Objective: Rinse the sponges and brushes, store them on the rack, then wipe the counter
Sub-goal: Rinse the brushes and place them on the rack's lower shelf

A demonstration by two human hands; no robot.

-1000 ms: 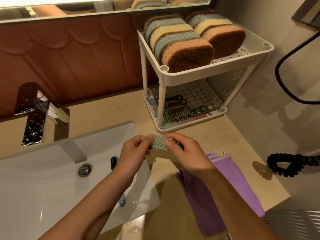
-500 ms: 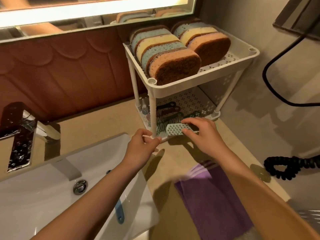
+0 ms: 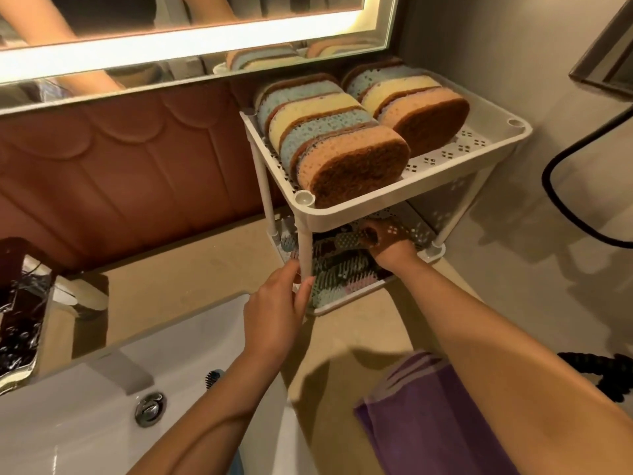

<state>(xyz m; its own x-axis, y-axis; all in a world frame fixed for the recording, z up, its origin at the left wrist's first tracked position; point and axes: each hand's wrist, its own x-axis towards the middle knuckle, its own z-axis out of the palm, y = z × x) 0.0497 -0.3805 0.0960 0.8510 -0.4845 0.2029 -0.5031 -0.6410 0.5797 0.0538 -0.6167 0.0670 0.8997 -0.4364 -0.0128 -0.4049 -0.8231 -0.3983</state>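
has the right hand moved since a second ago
Yes. The right hand went from in front of the rack forward into its lower shelf.

Upper tier of the rack (image 3: 394, 204): two rows of sponges (image 3: 329, 132) standing on edge. Lower tier: brushes (image 3: 337, 270) lying flat. The left hand (image 3: 277, 303) grips the rack's front leg. The right hand (image 3: 388, 243) reaches in over the brushes; its fingers are in shadow, possibly touching one. A purple cloth (image 3: 428, 426) lies on the counter (image 3: 191, 269). A blue brush (image 3: 213, 377) lies in the sink (image 3: 51, 440).
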